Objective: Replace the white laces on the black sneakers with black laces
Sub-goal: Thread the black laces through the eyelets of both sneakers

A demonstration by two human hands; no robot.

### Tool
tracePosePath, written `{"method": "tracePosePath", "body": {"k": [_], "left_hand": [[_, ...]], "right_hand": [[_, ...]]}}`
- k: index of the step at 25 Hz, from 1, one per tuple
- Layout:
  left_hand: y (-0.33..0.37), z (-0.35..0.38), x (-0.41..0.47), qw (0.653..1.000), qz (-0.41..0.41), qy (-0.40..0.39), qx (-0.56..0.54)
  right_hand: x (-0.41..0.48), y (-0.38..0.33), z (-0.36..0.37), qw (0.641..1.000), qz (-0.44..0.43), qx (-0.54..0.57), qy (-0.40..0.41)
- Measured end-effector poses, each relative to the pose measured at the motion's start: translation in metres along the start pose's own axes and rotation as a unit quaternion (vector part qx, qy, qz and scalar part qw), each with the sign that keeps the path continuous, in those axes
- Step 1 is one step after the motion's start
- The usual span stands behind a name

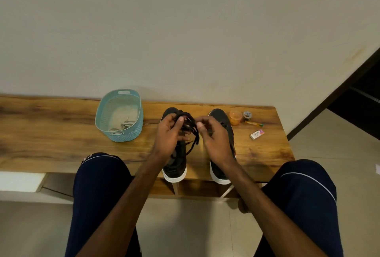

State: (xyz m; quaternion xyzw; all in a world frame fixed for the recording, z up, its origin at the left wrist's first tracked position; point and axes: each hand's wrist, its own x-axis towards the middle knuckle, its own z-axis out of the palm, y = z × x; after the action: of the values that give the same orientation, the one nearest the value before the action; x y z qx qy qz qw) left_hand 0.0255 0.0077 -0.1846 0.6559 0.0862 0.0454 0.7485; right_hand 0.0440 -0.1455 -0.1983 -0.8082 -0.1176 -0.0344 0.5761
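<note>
Sits at a low wooden table (61, 133), knees against its near edge.

Holds a tangled bundle of black laces (190, 125) above the middle of the table, over the gap between two black sneakers. Grips the bundle with the left hand (167, 137), fingers curled round several strands and thumb laid on top. Pinches one strand with the right hand (216, 139), thumb and forefinger closed on it. One loose end hanging down between the hands.

Left sneaker (176, 166) and right sneaker (221, 121) side by side, toes toward the far edge, white-soled heels at the near edge. Eyelet state: cannot tell, hidden behind the hands.

Light blue basket (119, 136) left of the sneakers, close to the far edge. White laces (125, 126) lying inside, at its near end.

Toward the far right corner: orange cup (235, 117), tape roll (247, 115) just beside it, pencil (255, 123) in front of both. Small eraser box (257, 134) closer to the near edge than the pencil.
</note>
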Motion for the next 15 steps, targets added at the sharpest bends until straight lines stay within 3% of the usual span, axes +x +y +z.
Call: {"method": "tracePosePath", "body": {"k": [3, 6, 9, 11, 12, 13, 14, 15], "left_hand": [[-0.001, 0.002, -0.001, 1.0, -0.007, -0.009, -0.016], [-0.004, -0.003, 0.002, 0.998, -0.021, 0.041, 0.048], [-0.011, -0.012, 0.007, 0.985, -0.042, 0.092, 0.141], [-0.014, -0.018, 0.009, 0.952, -0.039, 0.086, 0.291], [-0.015, -0.019, 0.008, 0.913, -0.025, 0.079, 0.401], [-0.016, -0.019, 0.006, 0.87, -0.002, 0.068, 0.489], [-0.016, -0.017, 0.005, 0.849, 0.029, 0.059, 0.524], [-0.015, -0.014, 0.004, 0.858, 0.058, 0.042, 0.509]], "right_hand": [[-0.009, 0.0, 0.011, 0.997, -0.016, -0.05, -0.048], [-0.001, -0.001, 0.003, 0.999, -0.012, -0.041, -0.006], [0.013, 0.0, -0.013, 0.99, 0.084, 0.112, 0.026], [0.02, -0.004, -0.021, 0.966, 0.134, 0.216, 0.04], [0.022, -0.005, -0.023, 0.962, 0.141, 0.228, 0.048], [0.025, -0.006, -0.025, 0.967, 0.133, 0.212, 0.054], [0.027, -0.007, -0.026, 0.976, 0.11, 0.177, 0.056], [0.028, -0.007, -0.026, 0.986, 0.079, 0.133, 0.055]]}}
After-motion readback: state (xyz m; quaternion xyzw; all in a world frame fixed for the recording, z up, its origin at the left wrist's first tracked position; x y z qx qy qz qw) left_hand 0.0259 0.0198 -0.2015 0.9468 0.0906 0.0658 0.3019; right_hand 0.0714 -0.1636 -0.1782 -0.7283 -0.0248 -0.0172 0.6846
